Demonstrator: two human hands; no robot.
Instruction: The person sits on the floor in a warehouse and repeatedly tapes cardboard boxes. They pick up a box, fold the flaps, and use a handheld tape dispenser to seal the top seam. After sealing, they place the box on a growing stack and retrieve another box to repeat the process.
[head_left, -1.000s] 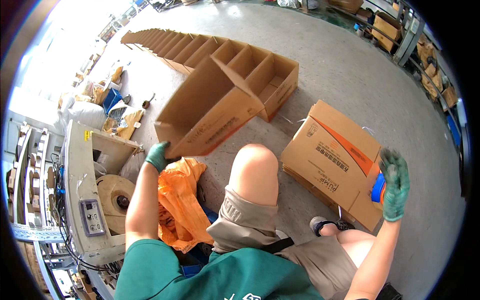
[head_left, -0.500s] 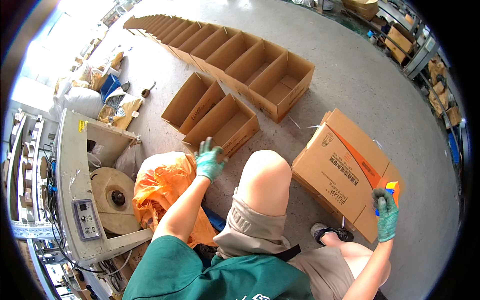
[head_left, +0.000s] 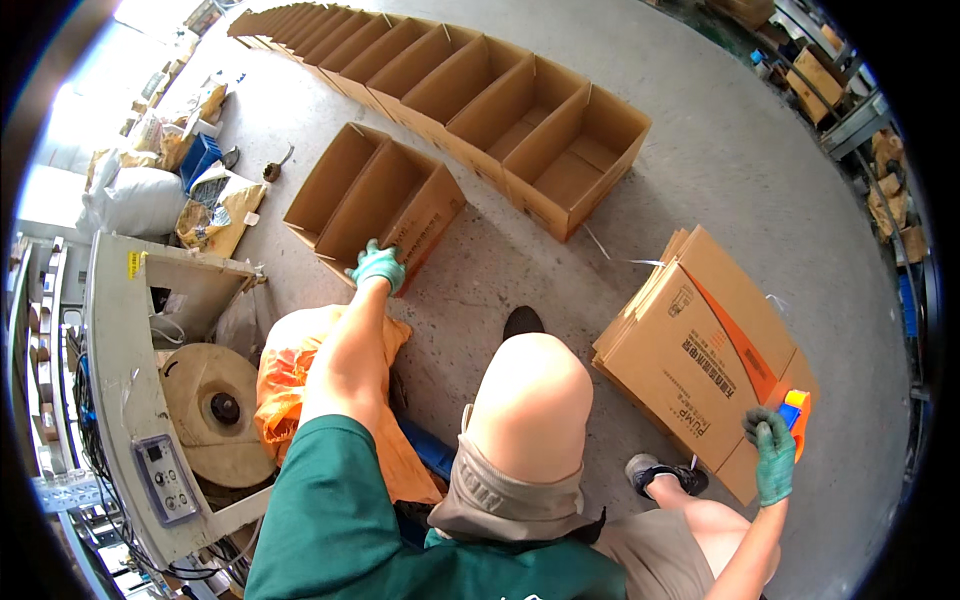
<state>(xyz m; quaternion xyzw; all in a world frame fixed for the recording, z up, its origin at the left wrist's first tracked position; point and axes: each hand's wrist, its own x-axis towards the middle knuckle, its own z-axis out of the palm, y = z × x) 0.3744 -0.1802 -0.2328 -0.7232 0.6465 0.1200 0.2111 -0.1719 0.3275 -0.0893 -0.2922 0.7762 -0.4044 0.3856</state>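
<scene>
My left hand (head_left: 379,266), in a green glove, grips the near edge of an open cardboard box (head_left: 375,203) that lies on the concrete floor to my front left. My right hand (head_left: 771,452), also gloved, holds an orange and blue tape dispenser (head_left: 795,414) low at my right side. Just left of that hand lies a stack of flattened cardboard boxes (head_left: 700,345). My bare knee (head_left: 530,390) is between the two hands.
A long row of open cardboard boxes (head_left: 500,105) runs from the middle to the far left. An orange plastic bag (head_left: 290,385) lies under my left arm. A strapping machine with a reel (head_left: 170,400) stands at left. Sacks (head_left: 140,195) and shelving (head_left: 860,110) lie farther off.
The folded box that my left hand held up has come down onto the floor, opened. My right hand with the tape dispenser has dropped lower, beside the flat stack.
</scene>
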